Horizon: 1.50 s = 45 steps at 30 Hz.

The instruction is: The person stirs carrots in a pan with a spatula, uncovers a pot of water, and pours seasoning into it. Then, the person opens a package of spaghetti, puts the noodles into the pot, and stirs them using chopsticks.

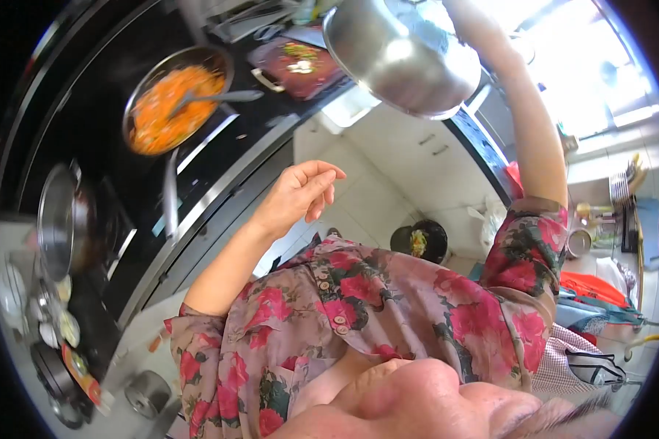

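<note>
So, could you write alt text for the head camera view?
A person's right hand holds a large, tilted metal bowl, while the left hand hangs empty. Nearby, a pan of orange food with a gray utensil sits on a black stove.

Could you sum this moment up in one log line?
right hand: holding metal bowl, tilted | left hand: empty, fingers curled | pan: orange food, utensil inside

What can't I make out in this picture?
All in the head view:
Right hand: fingertips cut off by the top edge, so its grip is unclear.
Steel bowl: far side cut off by the same edge.
Chopped pieces on the board: too small to identify.
Window: outside washed out by glare.
</note>
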Available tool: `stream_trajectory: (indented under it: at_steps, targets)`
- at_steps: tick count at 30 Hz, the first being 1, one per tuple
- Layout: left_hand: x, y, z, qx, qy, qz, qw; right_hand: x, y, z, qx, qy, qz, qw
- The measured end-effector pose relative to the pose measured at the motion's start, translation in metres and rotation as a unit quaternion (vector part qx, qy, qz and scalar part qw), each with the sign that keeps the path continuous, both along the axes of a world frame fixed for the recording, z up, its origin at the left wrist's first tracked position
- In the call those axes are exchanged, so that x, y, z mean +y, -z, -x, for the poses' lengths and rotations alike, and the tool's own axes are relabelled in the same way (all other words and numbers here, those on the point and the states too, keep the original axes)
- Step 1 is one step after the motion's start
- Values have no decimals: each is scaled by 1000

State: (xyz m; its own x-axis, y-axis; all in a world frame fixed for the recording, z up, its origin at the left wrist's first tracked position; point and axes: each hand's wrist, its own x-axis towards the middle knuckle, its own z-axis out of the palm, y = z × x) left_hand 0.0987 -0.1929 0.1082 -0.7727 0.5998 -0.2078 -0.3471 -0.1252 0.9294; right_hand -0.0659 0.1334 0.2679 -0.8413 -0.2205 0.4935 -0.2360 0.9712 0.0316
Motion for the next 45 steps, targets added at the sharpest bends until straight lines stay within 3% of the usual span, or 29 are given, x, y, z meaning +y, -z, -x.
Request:
stream_trajectory:
  at_steps: [2, 3, 6, 8, 10, 14, 20, 28, 29, 30, 32, 34, 35, 36, 37, 38, 42, 45]
  targets:
    - [27, 16, 16, -26, 17, 1, 1000, 46, 42, 16, -93, 77, -2, 993]
    - [46, 21, 23, -46, 19, 5, 999, 78, 65, 14, 30, -11, -200, 979]
    - [85, 44, 41, -74, 84, 4, 994, 122, 120, -9, -46, 96, -182, 978]
    - [123, 43, 43, -101, 40, -52, 993, 158, 188, -14, -88, 161, -143, 973]
    - [148, 50, 51, -94, 60, -47, 993, 193, 214, -16, -120, 190, -144, 964]
    - [156, 68, 58, -100, 71, -28, 992, 231, 254, 1, -138, 260, -142, 945]
    - [113, 76, 60, -145, 60, -10, 987, 252, 290, 8, -158, 267, -61, 949]
    - [114, 52, 46, -105, -9, -8, 994, 346, 303, 35, -189, 317, -88, 925]
    - [24, 55, 26, -113, 2, -18, 993, 220, 267, -8, -173, 360, -88, 912]
    - [17, 53, 21, -106, -19, -20, 994, 163, 230, -24, -147, 390, -74, 906]
    - [5, 48, 7, -94, -20, -2, 995, 156, 258, -29, -44, 209, -126, 969]
    - [-17, 45, -11, -81, -58, 2, 995, 128, 330, -30, -154, 59, -101, 981]
    - [-28, 47, -22, -82, -83, 20, 993, 93, 362, -37, -236, -67, -56, 968]
    - [-90, 54, -32, -101, -97, 26, 990, -37, 353, -72, -305, -122, 3, 944]
    - [-107, 54, -44, -106, -135, 48, 984, -101, 372, -90, -350, -155, 9, 924]
    - [-122, 59, -56, -97, -149, 48, 983, -182, 319, -128, -402, -202, 40, 892]
    - [-205, 90, -115, -85, -294, 54, 950, -373, 262, -200, -447, -353, -39, 821]
    - [-298, 82, -178, -71, -416, 28, 906, -482, 250, -240, -400, -428, -67, 807]
